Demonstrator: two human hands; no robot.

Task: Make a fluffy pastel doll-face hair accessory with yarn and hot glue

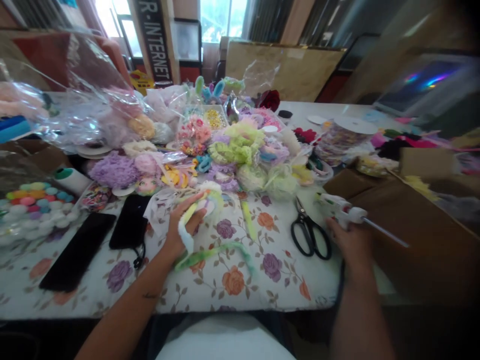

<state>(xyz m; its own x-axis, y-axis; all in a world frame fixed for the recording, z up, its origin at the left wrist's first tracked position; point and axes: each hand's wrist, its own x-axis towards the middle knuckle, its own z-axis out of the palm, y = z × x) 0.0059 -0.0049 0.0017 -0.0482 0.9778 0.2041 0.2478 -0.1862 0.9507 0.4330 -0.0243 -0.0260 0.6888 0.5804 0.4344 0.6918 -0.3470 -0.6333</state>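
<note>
My left hand (pixel 180 227) is closed around a fluffy pastel chenille strip (pixel 185 235), white, yellow and pale green, bunched at the fingers. From there a green length (pixel 221 247) trails over the flowered tablecloth. On the right, my right hand (pixel 352 245) grips a white hot glue gun (pixel 339 210); a clear glue stick (pixel 386 231) juts from its back end. Black-handled scissors (pixel 310 235) lie between my hands, nearer the right one. A short yellow-green strip (pixel 248 220) rests on the cloth behind the trailing length.
Two black phones (pixel 78 252) lie at the left, near a bag of coloured pompoms (pixel 33 210). A heap of scrunchies and craft bits (pixel 236 145) spans the back. An open cardboard box (pixel 405 225) stands at the right, beside a ribbon spool (pixel 348 135).
</note>
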